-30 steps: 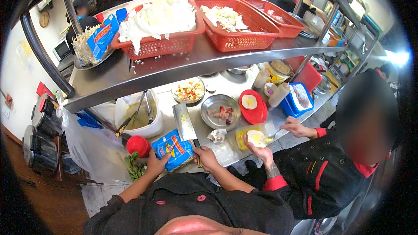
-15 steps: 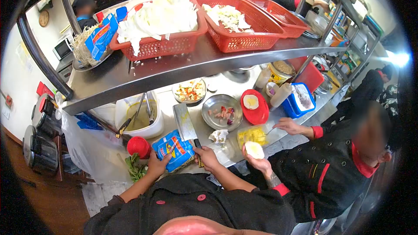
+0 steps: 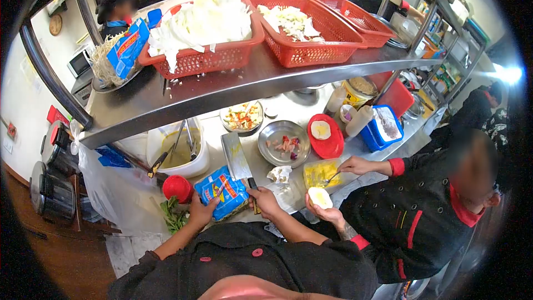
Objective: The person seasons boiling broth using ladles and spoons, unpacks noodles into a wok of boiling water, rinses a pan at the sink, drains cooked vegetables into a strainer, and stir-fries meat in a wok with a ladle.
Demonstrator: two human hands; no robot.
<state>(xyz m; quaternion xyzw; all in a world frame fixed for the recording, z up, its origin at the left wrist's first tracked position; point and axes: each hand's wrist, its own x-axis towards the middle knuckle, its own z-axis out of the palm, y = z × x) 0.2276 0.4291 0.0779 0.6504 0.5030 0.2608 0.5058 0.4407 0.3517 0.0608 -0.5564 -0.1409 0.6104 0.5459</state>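
Note:
My left hand is closed on the near left edge of a blue printed plastic packet, which looks like a noodle bag. In my right hand is a cleaver, gripped by its dark handle, its broad blade pointing away from me. The blade lies just beyond the packet and partly overlaps its upper right edge. Green leaves and a red round container are left of the packet. A crumpled white piece rests right of the cleaver.
To my right, a co-worker's hands hold a bread round and a utensil in a tub of yellow spread. A metal bowl, a white bucket and a red plate stand ahead. A steel shelf carrying red baskets crosses above.
The co-worker's utensil hand has moved left over the yellow tub, and the bread round has come slightly lower. My hands, the packet and the cleaver have barely moved.

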